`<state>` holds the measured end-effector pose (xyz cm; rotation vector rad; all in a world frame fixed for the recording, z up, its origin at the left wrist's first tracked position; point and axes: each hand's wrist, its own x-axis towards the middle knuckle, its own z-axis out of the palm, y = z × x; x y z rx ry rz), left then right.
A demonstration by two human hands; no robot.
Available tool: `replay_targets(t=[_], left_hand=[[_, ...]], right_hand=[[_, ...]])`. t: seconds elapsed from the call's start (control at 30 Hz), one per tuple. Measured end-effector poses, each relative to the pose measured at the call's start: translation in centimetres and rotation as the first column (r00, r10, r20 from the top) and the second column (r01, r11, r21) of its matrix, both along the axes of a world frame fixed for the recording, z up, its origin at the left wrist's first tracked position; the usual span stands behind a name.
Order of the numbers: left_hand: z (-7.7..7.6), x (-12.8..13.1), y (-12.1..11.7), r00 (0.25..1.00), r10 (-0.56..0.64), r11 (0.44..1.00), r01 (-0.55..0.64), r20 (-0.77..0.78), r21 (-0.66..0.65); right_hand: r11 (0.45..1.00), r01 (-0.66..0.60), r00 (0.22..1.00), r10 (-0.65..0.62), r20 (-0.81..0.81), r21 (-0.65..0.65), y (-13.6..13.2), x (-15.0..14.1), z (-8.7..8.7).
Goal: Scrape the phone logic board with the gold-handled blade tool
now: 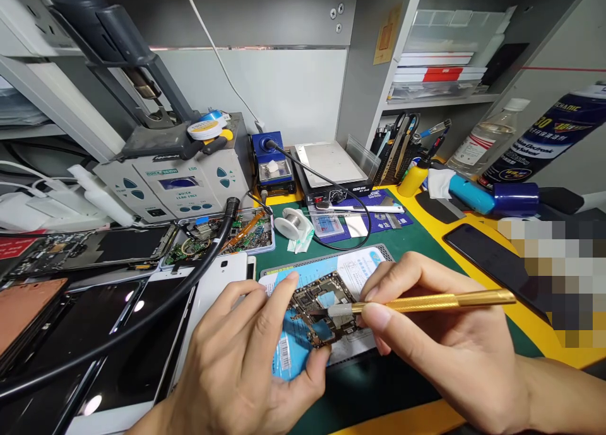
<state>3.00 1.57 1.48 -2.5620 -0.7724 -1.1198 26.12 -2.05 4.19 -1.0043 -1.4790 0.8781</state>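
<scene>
Pinching a circuit board (318,309), the left hand (246,365) steadies it; the right hand (445,346) grips a brass tool (426,302) (blade apparently touching it).

Bright, sharp; edges seemingly fisheye-bent

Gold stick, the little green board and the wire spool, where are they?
gold tool (440,301), head view, middle of its shaft.
circuit board (315,299), head view, bare top face.
solder spool (294,223), head view, top rim.
</scene>
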Motion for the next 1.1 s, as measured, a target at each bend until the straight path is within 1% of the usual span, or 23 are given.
replay_targets(t=[0.23, 0.53, 0.63, 0.83, 1.1], left_hand=[[-0.08, 0.06, -0.06, 1.000, 0.000, 1.000, 0.000, 0.002, -0.007], [0.18, 0.13, 0.05, 1.000, 0.001, 1.000, -0.001, -0.002, -0.004], [0.05, 0.18, -0.05, 1.000, 0.004, 1.000, -0.004, -0.001, -0.008], [0.04, 0.07, -0.19, 1.000, -0.001, 1.000, 0.001, 0.007, -0.006], [0.01, -0.15, -0.12, 1.000, 0.014, 1.000, -0.014, -0.017, -0.010]], right_hand=[[1.000, 0.011, 1.000, -0.011, -0.003, 0.014, 0.32, -0.17, 0.15], [0.997, 0.026, 0.997, -0.031, 0.065, 0.071, 0.10, 0.04, 0.52], [0.995, 0.040, 0.994, -0.049, 0.098, 0.089, 0.06, 0.07, 0.36], [0.988, 0.010, 0.990, -0.032, 0.140, 0.156, -0.08, 0.10, -0.23], [0.990, 0.011, 0.988, -0.032, 0.150, 0.138, 0.13, 0.00, 0.36]])
